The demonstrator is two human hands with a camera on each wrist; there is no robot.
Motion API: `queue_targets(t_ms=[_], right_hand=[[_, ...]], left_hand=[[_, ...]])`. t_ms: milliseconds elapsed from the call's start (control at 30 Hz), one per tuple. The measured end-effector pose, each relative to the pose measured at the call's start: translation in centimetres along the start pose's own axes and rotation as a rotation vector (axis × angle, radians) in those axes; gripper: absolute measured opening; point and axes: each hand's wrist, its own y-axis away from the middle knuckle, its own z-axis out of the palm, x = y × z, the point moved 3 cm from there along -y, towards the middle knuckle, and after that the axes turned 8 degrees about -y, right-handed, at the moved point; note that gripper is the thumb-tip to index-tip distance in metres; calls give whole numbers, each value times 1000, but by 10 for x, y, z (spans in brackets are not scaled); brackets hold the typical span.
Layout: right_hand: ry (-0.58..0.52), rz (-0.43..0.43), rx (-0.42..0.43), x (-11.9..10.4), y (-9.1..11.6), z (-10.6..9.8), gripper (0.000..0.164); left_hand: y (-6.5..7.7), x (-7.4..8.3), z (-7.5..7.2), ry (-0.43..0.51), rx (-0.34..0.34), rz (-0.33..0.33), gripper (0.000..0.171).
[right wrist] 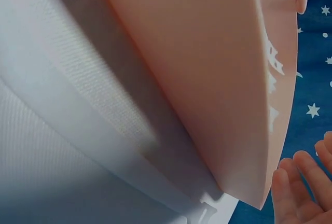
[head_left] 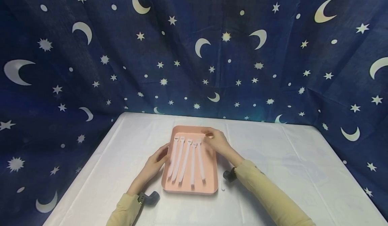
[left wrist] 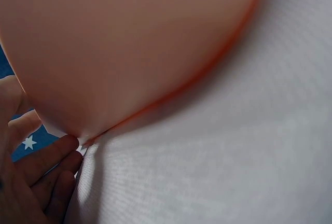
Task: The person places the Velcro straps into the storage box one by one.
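A pink tray (head_left: 189, 188) lies on the white table. Several white straps (head_left: 183, 165) with slotted heads rest side by side inside it, heads toward the far end. My left hand (head_left: 156, 160) is at the tray's left side; in the left wrist view its fingertips touch the tray's lower edge, fingers fairly straight. Over the tray's far right corner is my right hand (head_left: 219, 142), fingers loosely bent; nothing shows between them. Another white strap (right wrist: 129, 167) lies on the cloth beside the tray's right wall, mostly hidden in the head view.
White cloth (head_left: 272, 152) covers the table around the tray. A dark blue curtain (head_left: 182, 64) with moons and stars hangs behind the table. Each wrist wears a dark camera, such as the left wrist camera (head_left: 151, 198).
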Motion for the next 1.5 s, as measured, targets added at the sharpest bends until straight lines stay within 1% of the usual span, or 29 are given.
queue_targets(t_ms=[367,600,867,1100,1500], right_hand=[[-20,-7,-6,2,5,-13,31],[2,-30,12,3,9,-21,30],[-8,-44,24,8,14,-30,29],[-5,-44,17,10,18,-38,30],[23,-49,26,22,24,-47,30]], left_hand=[[-1,1,0,-29,-2,9,52],[-1,1,0,-31,-5,11,52],[-1,0,1,-32,-13,-9,52],[-1,0,1,-29,-8,-11,52],[0,1,0,-17,-17,-8,52]])
